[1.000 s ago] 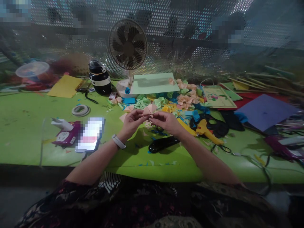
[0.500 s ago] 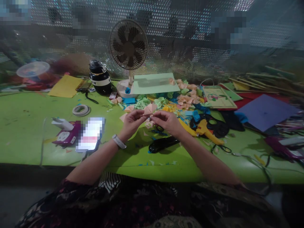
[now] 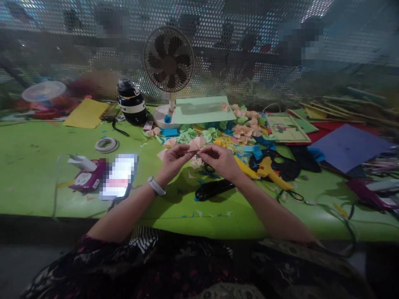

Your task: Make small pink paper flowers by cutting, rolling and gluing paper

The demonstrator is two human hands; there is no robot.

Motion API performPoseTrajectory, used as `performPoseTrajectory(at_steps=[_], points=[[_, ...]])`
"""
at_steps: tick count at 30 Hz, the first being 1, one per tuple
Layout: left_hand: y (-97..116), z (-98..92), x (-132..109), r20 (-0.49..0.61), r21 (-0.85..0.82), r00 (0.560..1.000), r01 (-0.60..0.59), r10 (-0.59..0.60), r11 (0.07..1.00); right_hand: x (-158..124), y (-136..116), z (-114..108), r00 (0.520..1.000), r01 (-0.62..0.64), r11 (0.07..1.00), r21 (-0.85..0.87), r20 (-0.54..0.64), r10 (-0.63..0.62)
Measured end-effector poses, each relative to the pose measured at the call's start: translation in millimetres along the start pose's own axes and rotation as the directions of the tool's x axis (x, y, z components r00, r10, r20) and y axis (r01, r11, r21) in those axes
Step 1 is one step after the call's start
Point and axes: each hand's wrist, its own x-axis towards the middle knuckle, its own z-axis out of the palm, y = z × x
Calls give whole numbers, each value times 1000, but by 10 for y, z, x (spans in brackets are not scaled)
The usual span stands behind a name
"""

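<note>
A small folded piece of pink paper (image 3: 197, 143) is pinched between my two hands above the table. My left hand (image 3: 175, 161), with a white watch band on its wrist, closes thumb and fingertips on the paper's left side. On the right side, my right hand (image 3: 222, 161) grips its lower edge in the same way. Creases fan out across the paper. Just below the hands lie a black stapler-like tool (image 3: 214, 189) and the dark handle of a pair of scissors (image 3: 208, 167). Behind them spreads a heap of peach paper petals (image 3: 246, 132) and green paper pieces (image 3: 187, 134).
A white fan (image 3: 169, 60) and a black bottle (image 3: 132, 106) stand at the back. To the left are a tape roll (image 3: 107, 145), a lit phone (image 3: 120, 176) and a purple pack (image 3: 90, 178). A yellow glue gun (image 3: 272, 172) and purple paper (image 3: 350, 146) lie right.
Hardly anything differs. Both hands keep the pink paper in nearly the same place, with only a slight shift of the fingertips.
</note>
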Motion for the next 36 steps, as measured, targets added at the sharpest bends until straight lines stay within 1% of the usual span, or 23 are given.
performPoseTrajectory(at_steps=[8,15,21,30,36], points=[[-22,-20,3,3,29,1000,-12,12,999,-11,4,27,1000,18,1000,2,-25,-17],[-71,-15,-6,-13,109,1000,-26,27,994,-33,29,44,995,23,998,-64,-97,-29],[-65,-17,-3,16,69,999,-38,37,997,-25,38,45,995,34,997,-65,-94,-40],[-49,-16,1,7,18,999,-35,35,999,0,97,45,991,79,997,10,-106,-77],[-57,-23,13,15,6,999,-33,33,999,-11,92,44,989,112,992,-61,-94,-118]])
